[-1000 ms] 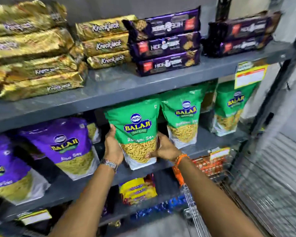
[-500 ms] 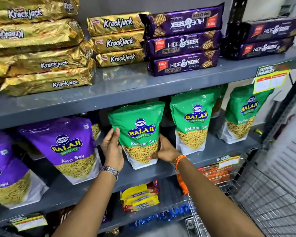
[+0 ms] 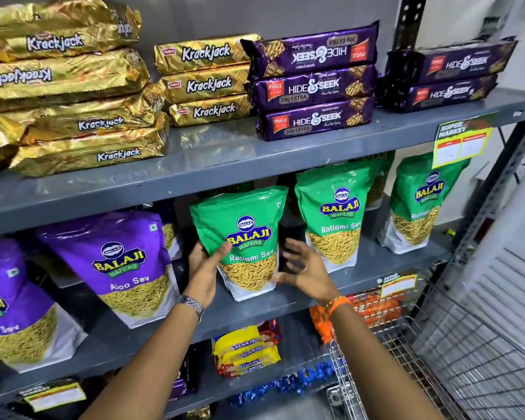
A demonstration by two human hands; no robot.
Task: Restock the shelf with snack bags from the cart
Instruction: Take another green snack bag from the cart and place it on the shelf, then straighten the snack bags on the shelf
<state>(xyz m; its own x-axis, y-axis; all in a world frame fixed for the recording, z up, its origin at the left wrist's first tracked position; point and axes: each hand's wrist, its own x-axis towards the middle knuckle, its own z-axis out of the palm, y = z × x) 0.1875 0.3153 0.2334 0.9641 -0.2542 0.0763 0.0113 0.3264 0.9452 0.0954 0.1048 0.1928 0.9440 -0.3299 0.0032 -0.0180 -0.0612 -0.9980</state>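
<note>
A green Balaji Ratlami Sev bag (image 3: 244, 234) stands upright on the middle grey shelf (image 3: 285, 301). My left hand (image 3: 205, 272) rests on its left edge, thumb across the front. To the bag's right, my right hand (image 3: 305, 272) hovers with fingers spread, just off the bag and blurred. Two more green Ratlami Sev bags (image 3: 337, 216) (image 3: 419, 204) stand further right on the same shelf. The wire cart (image 3: 455, 359) sits at the lower right; I see no bags inside it.
Purple Balaji Aloo Sev bags (image 3: 119, 262) fill the shelf's left side. Krackjack packs (image 3: 206, 83) and Hide & Seek packs (image 3: 312, 89) are stacked on the shelf above. Marie biscuit packs (image 3: 246, 350) lie on the shelf below. Yellow price tags (image 3: 461, 144) hang off the shelf edges.
The green bag went from held in both hands to standing on the shelf. My right hand has let go and pulled slightly right with fingers spread. The left hand stays on the bag.
</note>
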